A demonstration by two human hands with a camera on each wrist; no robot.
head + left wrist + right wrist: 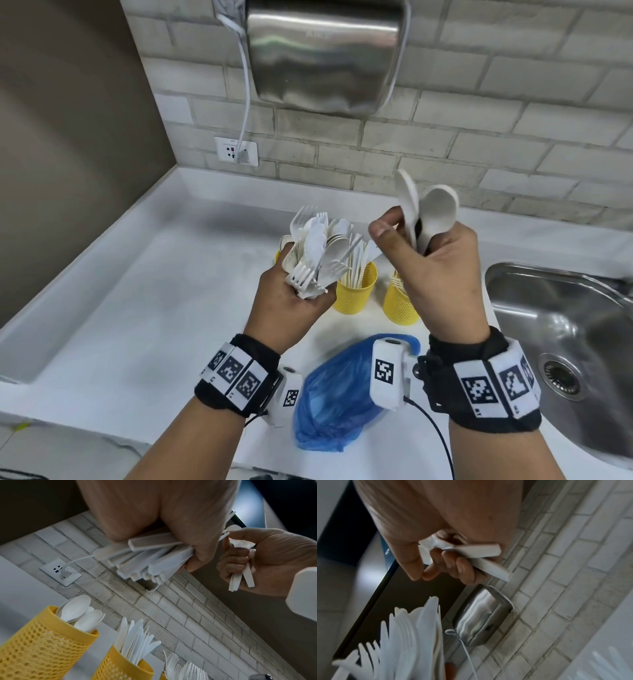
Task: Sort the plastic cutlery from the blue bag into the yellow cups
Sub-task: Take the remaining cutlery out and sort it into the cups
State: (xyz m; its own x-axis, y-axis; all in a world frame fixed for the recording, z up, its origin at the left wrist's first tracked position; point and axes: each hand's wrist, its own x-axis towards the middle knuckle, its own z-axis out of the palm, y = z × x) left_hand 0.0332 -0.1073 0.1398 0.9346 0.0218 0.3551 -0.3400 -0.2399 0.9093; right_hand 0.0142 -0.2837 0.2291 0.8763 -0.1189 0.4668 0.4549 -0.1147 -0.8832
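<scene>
Three yellow cups [42, 639] stood at the counter's [137, 308] 12 o'clock, the leftmost nearly hidden behind the left hand [294, 301] in the head view. That hand, raised, gripped a mixed bundle [318, 253] of forks, spoons and knives. At its 3 o'clock, the right hand [435, 274] curled round two spoons [424, 212], bowls up, thumb and forefinger touching. Near the wrists lay the blue bag [335, 397], contents unclear. The dryer [481, 620] read "AIKE".
</scene>
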